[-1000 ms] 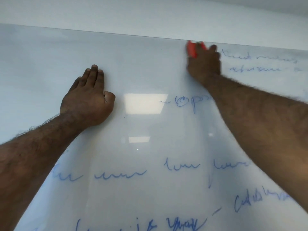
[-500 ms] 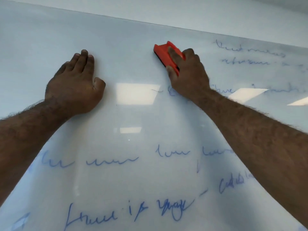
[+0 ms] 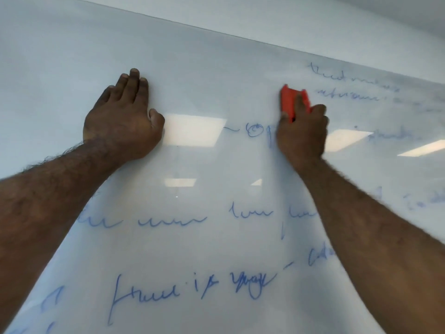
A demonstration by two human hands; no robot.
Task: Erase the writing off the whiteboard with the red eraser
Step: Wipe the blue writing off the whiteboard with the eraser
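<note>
Fingers of the right hand (image 3: 302, 133) are curled round the red eraser (image 3: 292, 102), thumb on its near side edge and the other fingers (image 3: 299, 102) over its back, pressing it against the whiteboard (image 3: 204, 73) high up, just left of the faint top lines of blue writing (image 3: 349, 85). Over on the other side, the left hand (image 3: 122, 116) lies flat on the board with its fingers straight and together, holding nothing, bracing against the surface.

Now, how does this eraser handle? It looks like a small, light, stiff plastic block, easy to steer one-handed. The sensible hold is the one on show: a pinch across the two long sides with the fingers on top, so the dark wiping face stays flat on the board. Tip it onto an edge and it would likely skip over strokes. The board is glossy, ceiling lights reflect in it, so the block should glide with little drag and needs steady pressure more than force.

Plenty left to clear: a scribble (image 3: 255, 130) just beside the right hand, wavy lines (image 3: 168, 221) across the middle, a larger scrawl (image 3: 187, 290) near the bottom, more off to the right. The upper left looks clean already.
</note>
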